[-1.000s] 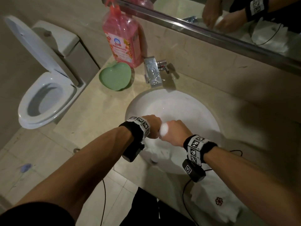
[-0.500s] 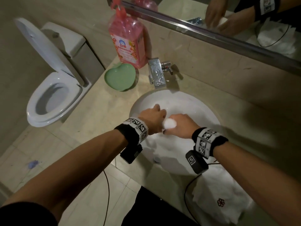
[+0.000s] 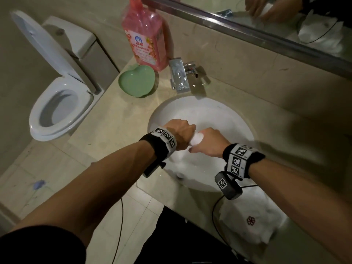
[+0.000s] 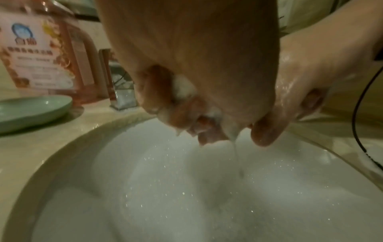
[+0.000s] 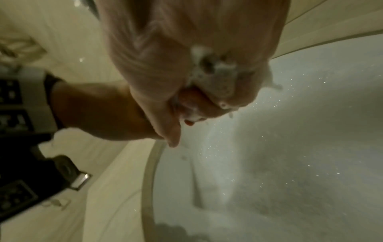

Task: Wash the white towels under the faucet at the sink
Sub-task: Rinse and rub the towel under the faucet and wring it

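Observation:
Both hands squeeze one wet white towel (image 3: 197,139) over the round white sink (image 3: 236,119). My left hand (image 3: 181,133) grips its left end, fingers curled round it (image 4: 182,88). My right hand (image 3: 208,141) grips the right end, with soapy cloth bulging from the fist (image 5: 215,72). Water drips from the towel (image 4: 235,144) into the foamy basin (image 4: 186,196). The chrome faucet (image 3: 180,77) stands behind the sink; no water stream shows. A second white towel (image 3: 253,223) with a red flower mark lies on the counter at the front right.
A pink soap bottle (image 3: 145,33) and a green heart-shaped dish (image 3: 136,80) stand left of the faucet. An open toilet (image 3: 57,103) sits to the left of the beige counter (image 3: 114,126). A mirror (image 3: 285,21) runs along the back wall. Cables hang from the wrists.
Both hands stay clamped on the towel over the basin and have shifted slightly toward the faucet, the left hand turning over the towel's end.

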